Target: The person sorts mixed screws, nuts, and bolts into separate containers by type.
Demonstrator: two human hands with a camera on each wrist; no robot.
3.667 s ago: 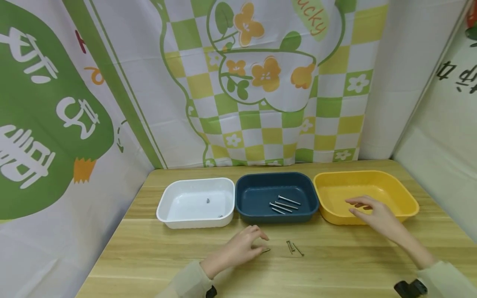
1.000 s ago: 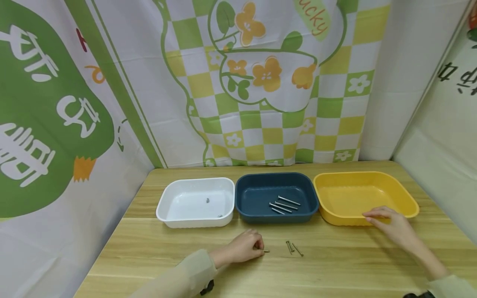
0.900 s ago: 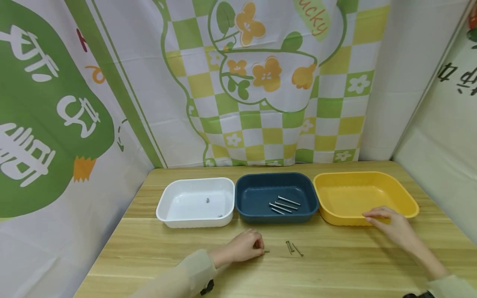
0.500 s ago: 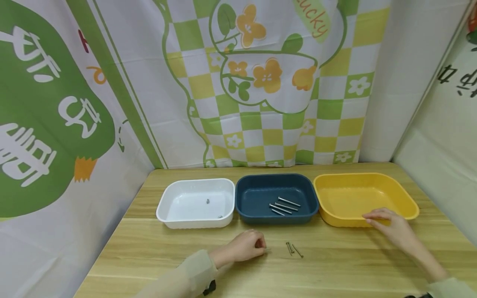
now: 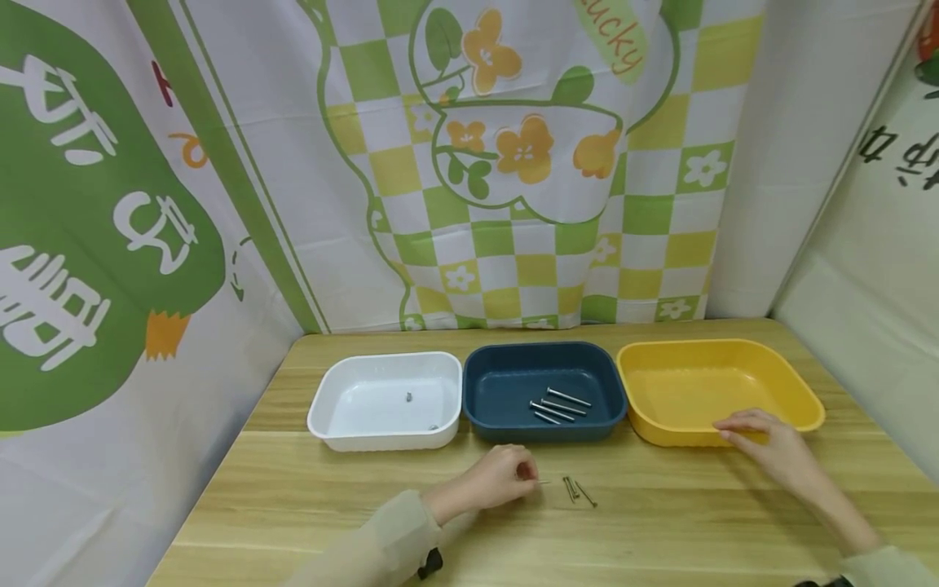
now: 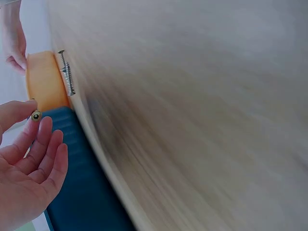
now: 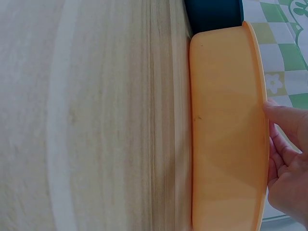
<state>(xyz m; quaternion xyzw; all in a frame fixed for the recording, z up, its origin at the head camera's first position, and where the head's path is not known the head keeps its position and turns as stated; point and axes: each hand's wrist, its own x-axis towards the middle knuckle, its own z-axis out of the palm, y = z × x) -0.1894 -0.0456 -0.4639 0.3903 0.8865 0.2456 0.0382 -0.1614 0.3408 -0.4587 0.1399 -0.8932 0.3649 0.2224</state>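
Note:
My left hand (image 5: 502,475) pinches a brass-coloured screw (image 6: 36,115) between thumb and fingertips, over the table in front of the blue tray (image 5: 506,425). The screw's round head, with a socket in it, faces the left wrist camera. Just right of that hand, several loose screws (image 5: 572,489) lie in a small cluster on the table. My right hand (image 5: 781,448) grips the front rim of the yellow tray (image 7: 228,130), thumb on the outer side and the other fingers inside.
A white tray (image 5: 389,441) stands at the left with small metal pieces (image 5: 408,397) in it. The blue tray, in the middle of the row, holds several long silver bolts (image 5: 563,405). A printed curtain (image 5: 513,244) hangs behind the wooden table (image 5: 660,522).
My left hand has taken hold of the screw and carried it slightly right and forward. My right hand, earlier loose above the yellow tray, has come back onto its front rim.

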